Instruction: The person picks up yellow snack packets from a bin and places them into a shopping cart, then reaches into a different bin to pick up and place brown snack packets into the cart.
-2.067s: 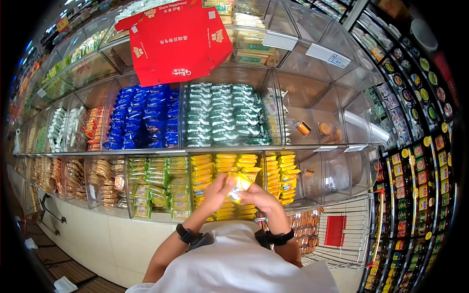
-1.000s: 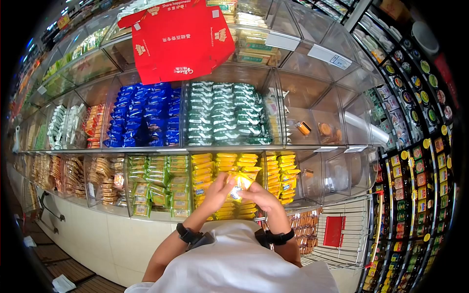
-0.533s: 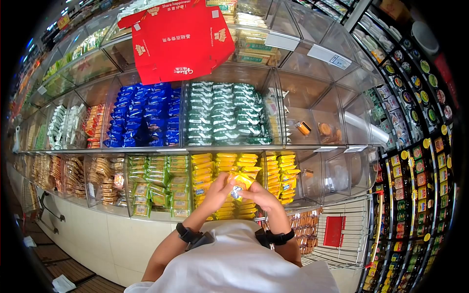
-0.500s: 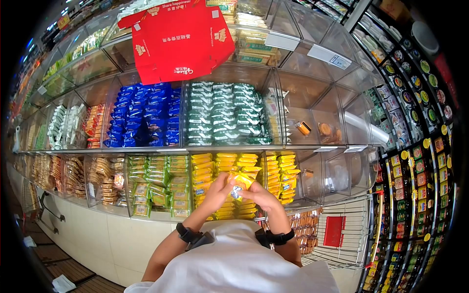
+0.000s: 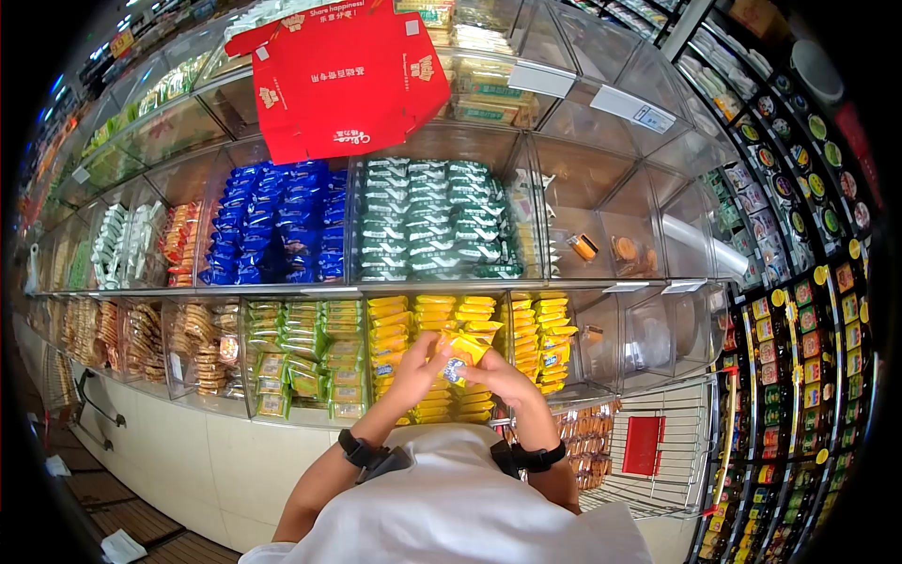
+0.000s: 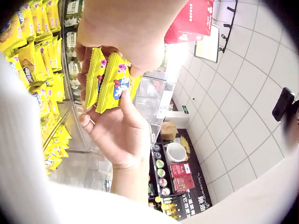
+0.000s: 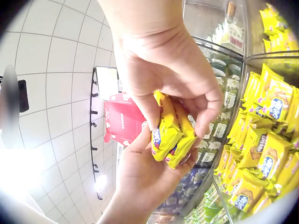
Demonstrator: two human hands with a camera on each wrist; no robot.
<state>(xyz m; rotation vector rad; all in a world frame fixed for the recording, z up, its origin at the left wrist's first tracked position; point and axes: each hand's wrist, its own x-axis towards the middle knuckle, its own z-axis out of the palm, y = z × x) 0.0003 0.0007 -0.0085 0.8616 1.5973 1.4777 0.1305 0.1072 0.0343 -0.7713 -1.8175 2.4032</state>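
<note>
Two yellow snack packets [image 5: 464,353] with blue and white lettering are held up in front of the body, over the bin of yellow packets [image 5: 387,324]. In the left wrist view the held packets [image 6: 114,86] lie face to face, one just behind the other. My left hand [image 5: 416,374] grips them from the left side. From the right, my right hand [image 5: 503,380] grips them too, its thumb lying on the front packet. The right wrist view shows the fingers of both hands curled round the packets' [image 7: 167,133] sides.
Green packets [image 5: 291,329] fill the bin to the left, and blue packets [image 5: 268,216] and dark green packets [image 5: 432,221] the row behind. A red cardboard sheet [image 5: 343,89] hangs above. At the right stands a shopping cart [image 5: 648,451].
The held packets have tilted a little: the bright glare on the front one has gone and its blue print shows more plainly. Both hands stay nearly in place.
</note>
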